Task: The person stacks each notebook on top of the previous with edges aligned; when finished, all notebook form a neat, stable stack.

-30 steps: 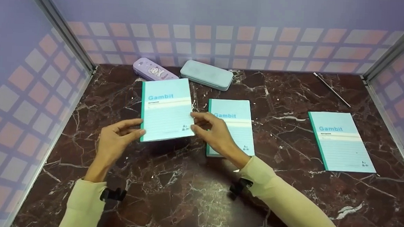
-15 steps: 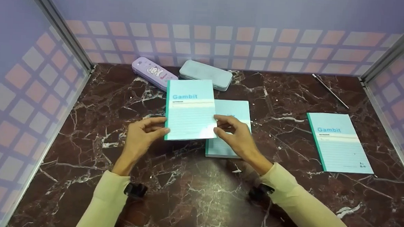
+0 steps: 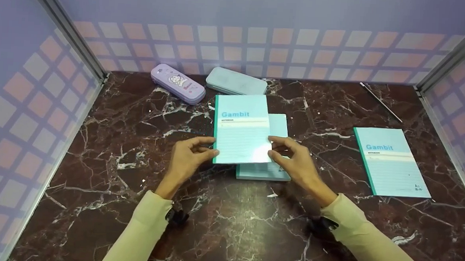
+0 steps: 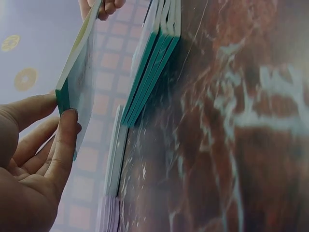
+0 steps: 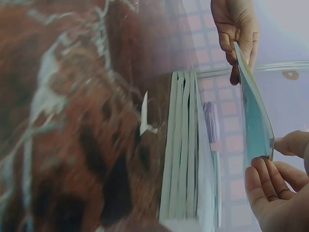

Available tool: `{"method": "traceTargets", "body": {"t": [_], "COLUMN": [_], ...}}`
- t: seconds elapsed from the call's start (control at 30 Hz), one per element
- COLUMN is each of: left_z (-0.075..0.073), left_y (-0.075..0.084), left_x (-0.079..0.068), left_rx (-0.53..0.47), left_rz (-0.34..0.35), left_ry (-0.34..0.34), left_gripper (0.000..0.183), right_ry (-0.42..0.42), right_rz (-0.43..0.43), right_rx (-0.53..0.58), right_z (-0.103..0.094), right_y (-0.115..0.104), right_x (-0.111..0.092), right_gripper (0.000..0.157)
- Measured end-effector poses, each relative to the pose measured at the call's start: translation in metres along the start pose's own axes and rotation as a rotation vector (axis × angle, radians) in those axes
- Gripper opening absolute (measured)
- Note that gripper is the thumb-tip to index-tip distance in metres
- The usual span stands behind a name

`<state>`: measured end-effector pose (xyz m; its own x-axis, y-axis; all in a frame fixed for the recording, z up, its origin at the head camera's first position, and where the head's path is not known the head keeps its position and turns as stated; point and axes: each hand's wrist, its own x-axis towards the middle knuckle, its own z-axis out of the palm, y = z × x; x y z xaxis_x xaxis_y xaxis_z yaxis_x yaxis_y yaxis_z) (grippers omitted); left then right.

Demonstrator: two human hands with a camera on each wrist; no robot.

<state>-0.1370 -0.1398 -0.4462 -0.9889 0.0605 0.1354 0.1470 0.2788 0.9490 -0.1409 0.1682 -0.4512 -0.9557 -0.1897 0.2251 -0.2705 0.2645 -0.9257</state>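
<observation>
A light blue "Gambit" notebook (image 3: 241, 131) with a green spine is held up level between both hands. My left hand (image 3: 189, 158) pinches its spine edge near the lower left corner; my right hand (image 3: 294, 159) pinches the opposite edge. Beneath it, on the table, a stack of similar notebooks (image 3: 262, 173) is partly covered from above. Both wrist views show a gap between the raised notebook (image 4: 79, 79) and the stack (image 5: 181, 150), which holds several notebooks.
Another notebook (image 3: 392, 162) lies alone at the right on the dark marbled table (image 3: 227, 233). At the back are a purple pencil case (image 3: 178, 84), a pale blue case (image 3: 237, 81) and a thin pen or pencil (image 3: 381, 102). Panels (image 3: 238, 11) enclose the sides and back.
Both hands have carried the notebook rightward, from in front of the purple case to over the stack. The purple case is now fully uncovered; the stack is more hidden.
</observation>
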Motion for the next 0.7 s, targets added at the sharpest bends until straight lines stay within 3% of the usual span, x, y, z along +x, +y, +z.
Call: {"method": "traceTargets", "body": {"t": [0.7], "left_z": [0.052], "left_y": [-0.002], "left_x": [0.006], "left_rx": [0.072], "left_rz": [-0.055], "left_ry": [-0.067], "left_gripper": [0.034], "right_ry": [0.035], "right_rz": [0.101], "right_rx": [-0.091], "right_z": [-0.034], "right_y": [0.021], "right_x": [-0.021], "right_gripper": [0.037]}}
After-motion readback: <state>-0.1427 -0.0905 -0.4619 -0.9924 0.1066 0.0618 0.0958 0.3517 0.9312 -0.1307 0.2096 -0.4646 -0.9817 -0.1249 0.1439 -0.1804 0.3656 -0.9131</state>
